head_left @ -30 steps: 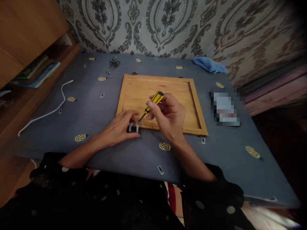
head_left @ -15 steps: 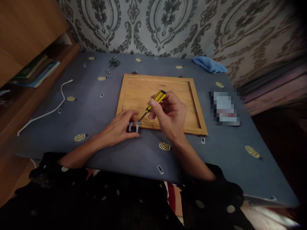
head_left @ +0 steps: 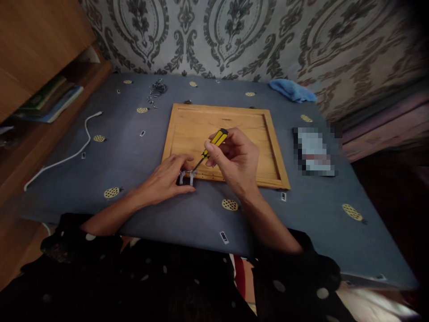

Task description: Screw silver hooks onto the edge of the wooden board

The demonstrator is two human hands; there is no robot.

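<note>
My right hand (head_left: 239, 161) grips a yellow-and-black screwdriver (head_left: 217, 139) by its handle. The shaft slants down to the left, its tip at a small two-pronged metal bracket (head_left: 191, 178) on the near edge of a wooden panel (head_left: 279, 172). Around the bracket's left side, the thumb and fingers of my left hand (head_left: 169, 176) hold it against the panel's frame. A row of small dark holes runs along the frame to the right of the bracket. The screw under the tip, if any, is too small to make out.
Small screws and metal bits (head_left: 157, 89) lie in a pile at the back left. A white cable (head_left: 87, 129) curves along the left side. A blue cloth (head_left: 292, 91) is at the back right, a blurred-out packet (head_left: 315, 152) at the right. A wooden shelf (head_left: 50, 129) borders the left.
The screwdriver handle has shifted slightly left and turned in my right hand, its tip still at the bracket. My left hand has stayed in place.
</note>
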